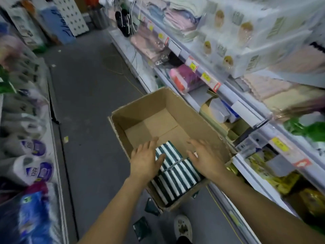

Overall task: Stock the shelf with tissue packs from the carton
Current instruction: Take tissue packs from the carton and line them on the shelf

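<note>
Down at the bottom edge, a white shoe (182,227) stands on the grey floor (88,103), with two dark green packets (142,228) lying loose just beside it. Up from there, both bare arms reach forward over the open carton (139,110). Left hand (146,160) hangs above the carton's near-left corner, grip wide open, fingers spread and straight, nothing in it; its thumb lies over the top of the tissue packs (175,175). Right hand (204,158) mirrors it on the other side, grip also open and holding nothing, palm turned in toward the packs. Whether either hand actually touches them, I cannot tell. Those packs, green and white striped, stand on edge in rows filling the carton's near end; the far half shows bare cardboard bottom. Carton sits on the floor, close against the right-hand shelf (246,106), which carries yellow price tags (205,76), folded towels (177,25) and wrapped goods. Across the aisle on the left, paper rolls (35,166) line the lower shelving.
</note>
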